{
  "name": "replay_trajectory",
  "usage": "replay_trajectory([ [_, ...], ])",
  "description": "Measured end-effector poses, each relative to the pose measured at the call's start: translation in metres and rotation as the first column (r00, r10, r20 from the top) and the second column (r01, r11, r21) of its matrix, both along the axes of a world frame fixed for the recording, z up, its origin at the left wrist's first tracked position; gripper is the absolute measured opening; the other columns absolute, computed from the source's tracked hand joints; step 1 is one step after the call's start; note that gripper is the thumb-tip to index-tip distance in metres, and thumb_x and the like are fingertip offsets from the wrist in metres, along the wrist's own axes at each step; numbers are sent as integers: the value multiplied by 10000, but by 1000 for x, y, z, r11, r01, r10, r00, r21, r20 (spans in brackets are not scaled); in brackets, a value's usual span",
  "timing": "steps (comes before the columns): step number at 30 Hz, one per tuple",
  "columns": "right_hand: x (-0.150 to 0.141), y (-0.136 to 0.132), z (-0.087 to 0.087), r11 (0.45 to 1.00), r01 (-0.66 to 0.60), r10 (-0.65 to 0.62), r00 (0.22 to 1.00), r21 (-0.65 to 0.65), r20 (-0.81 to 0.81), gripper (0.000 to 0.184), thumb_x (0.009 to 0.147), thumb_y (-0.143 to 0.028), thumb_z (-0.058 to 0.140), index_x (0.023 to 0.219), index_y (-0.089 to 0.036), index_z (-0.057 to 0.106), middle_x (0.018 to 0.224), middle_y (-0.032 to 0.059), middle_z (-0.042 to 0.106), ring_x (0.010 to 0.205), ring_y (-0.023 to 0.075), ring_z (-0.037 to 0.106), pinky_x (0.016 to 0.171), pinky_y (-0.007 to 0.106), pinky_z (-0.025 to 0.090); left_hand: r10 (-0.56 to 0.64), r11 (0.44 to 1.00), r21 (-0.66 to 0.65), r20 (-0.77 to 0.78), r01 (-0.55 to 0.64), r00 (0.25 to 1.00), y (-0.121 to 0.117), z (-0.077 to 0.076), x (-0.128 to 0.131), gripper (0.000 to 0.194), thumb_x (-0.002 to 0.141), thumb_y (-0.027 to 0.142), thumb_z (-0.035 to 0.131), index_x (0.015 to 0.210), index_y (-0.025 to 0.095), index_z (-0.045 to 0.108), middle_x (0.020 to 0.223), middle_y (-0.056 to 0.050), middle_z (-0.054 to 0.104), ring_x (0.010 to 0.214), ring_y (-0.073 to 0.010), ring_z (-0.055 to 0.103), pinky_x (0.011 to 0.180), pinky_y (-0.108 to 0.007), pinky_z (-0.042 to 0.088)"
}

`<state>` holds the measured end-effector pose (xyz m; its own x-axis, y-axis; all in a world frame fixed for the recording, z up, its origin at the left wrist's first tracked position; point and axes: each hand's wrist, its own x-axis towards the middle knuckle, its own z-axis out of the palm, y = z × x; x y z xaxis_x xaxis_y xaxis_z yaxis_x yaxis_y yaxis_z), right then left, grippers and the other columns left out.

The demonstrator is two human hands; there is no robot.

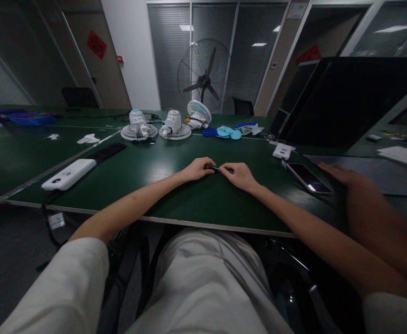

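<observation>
My left hand [199, 169] and my right hand [240, 176] meet low over the dark green table [175, 202]. Between their fingertips is a small dark object [216, 169] with a shiny spot, too small to name. The left fingers are closed on its left end. At its right end, the thumb and forefinger of my right hand are pinched together. The fingers hide most of the object.
Small white fans [139, 131] stand beyond my hands, beside light blue pieces [228, 132]. To the left lies a white power bank [69, 175]. A phone [309, 178], a co-worker's hand [340, 173] and a large black monitor [349, 102] are on the right.
</observation>
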<state>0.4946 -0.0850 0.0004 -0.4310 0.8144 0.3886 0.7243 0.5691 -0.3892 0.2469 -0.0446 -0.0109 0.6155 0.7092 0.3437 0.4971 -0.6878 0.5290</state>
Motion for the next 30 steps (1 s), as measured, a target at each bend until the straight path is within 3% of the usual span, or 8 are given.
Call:
replay_trajectory([
  [5,3,6,-2,997,70,-69,996,23,-52,338,1045,-440,550,1130,-235,806,1008,58,814,854,251,736,765,340,510,-44,999,-18,29,44,999,-2,1,0,477,919,256,734,1380,176,640,1015,-56,660,885,-197,622,810,-322,498],
  [11,5,8,-5,991,137,-136,989,11,-65,334,1035,-451,563,1083,-239,817,949,55,809,816,242,731,746,335,497,-30,998,-60,49,33,998,-4,2,1,569,929,232,715,1477,173,572,1034,-64,664,915,-203,629,833,-336,511],
  [15,5,8,-5,986,169,-167,983,10,-77,327,1029,-448,574,1080,-240,821,961,57,812,825,246,730,740,336,489,-17,998,-53,22,18,1000,-2,-1,0,393,946,286,718,1314,156,672,1073,-83,661,934,-210,639,857,-355,528],
  [19,5,7,-3,981,193,-191,977,17,-97,331,1032,-445,569,1082,-240,825,970,59,813,831,246,729,744,338,489,-12,994,107,-1,12,1000,-2,-4,-1,221,955,323,720,1097,154,726,1251,-142,625,1120,-266,626,999,-431,520],
  [22,5,5,-1,978,209,-205,973,20,-110,334,1032,-442,567,1074,-233,825,979,63,814,837,247,731,741,339,489,-81,977,198,-23,83,996,-4,-5,0,192,995,297,673,1139,170,687,1411,-160,585,1344,-295,540,1141,-471,440],
  [26,3,4,0,975,223,-220,969,20,-114,336,1033,-438,559,1064,-233,824,954,59,812,823,247,728,732,342,482,-186,974,110,-102,197,977,-6,-5,4,225,1072,276,542,1265,172,589,1314,-149,672,1210,-253,655,1060,-410,498],
  [30,3,6,-1,975,222,-217,970,29,-110,331,1031,-431,560,1065,-229,820,930,53,804,805,239,723,706,338,464,-151,981,93,-173,169,973,-9,-3,6,252,1085,278,504,1309,172,548,1329,-160,684,1215,-263,673,1038,-393,511],
])
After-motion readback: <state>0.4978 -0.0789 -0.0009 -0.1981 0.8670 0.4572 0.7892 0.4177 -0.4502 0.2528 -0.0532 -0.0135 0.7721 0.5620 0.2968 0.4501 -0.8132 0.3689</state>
